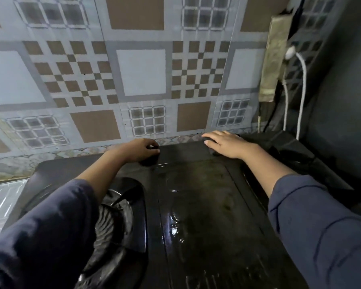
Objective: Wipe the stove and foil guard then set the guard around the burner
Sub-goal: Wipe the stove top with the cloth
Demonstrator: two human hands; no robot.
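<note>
Head view: the stove (196, 205) is a dark, glossy unit resting on the bench (6, 170), with its long axis running left to right, parallel to the tiled wall (133, 69) behind it. Its top panel shows wet streaks and bright reflections near the centre. The burner (117, 215) sits in the left half of the stove, partly hidden by the left forearm and its dark blue sleeve (40, 236).

The left hand (138, 151) rests at the rear edge of the stove, fingers curled down and pressed together over a dark item; what that item is cannot be told. The right hand (225, 143) lies palm-down on the rear right edge, fingers extended and held close together, flat against the surface, pinching nothing visible.

The foil guard cannot be identified with certainty; a ribbed, shiny sheet (2, 201) lies at the far left beside the stove.

To the right, a white cable (301, 90) hangs from a plug by a wall-mounted strip (276, 59), near the stove's rear right corner.
</note>
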